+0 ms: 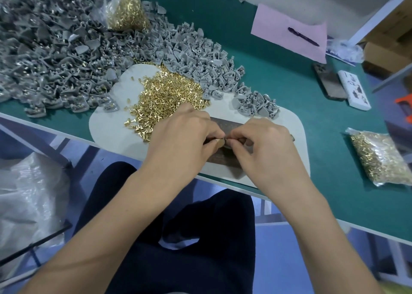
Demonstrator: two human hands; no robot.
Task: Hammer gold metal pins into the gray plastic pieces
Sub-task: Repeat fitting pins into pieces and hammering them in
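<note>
My left hand (185,133) and my right hand (265,142) meet fingertip to fingertip over a dark metal block (225,124) on a pale grey mat (107,124). Both hands are pinched on a small part (224,141) between them; it is mostly hidden, so I cannot tell whether it is a pin, a grey piece or both. A loose heap of gold pins (169,93) lies just beyond my left hand. Grey plastic pieces (200,55) are piled behind it, and a smaller cluster (256,104) sits beyond my right hand. No hammer shows.
A large heap of grey pieces (44,48) covers the left of the green table (289,97). Bags of pins stand at the back (127,12) and right (383,157). A pen (303,36) on pink paper, two phones (330,81) and a floor-level plastic bag (29,193) are nearby.
</note>
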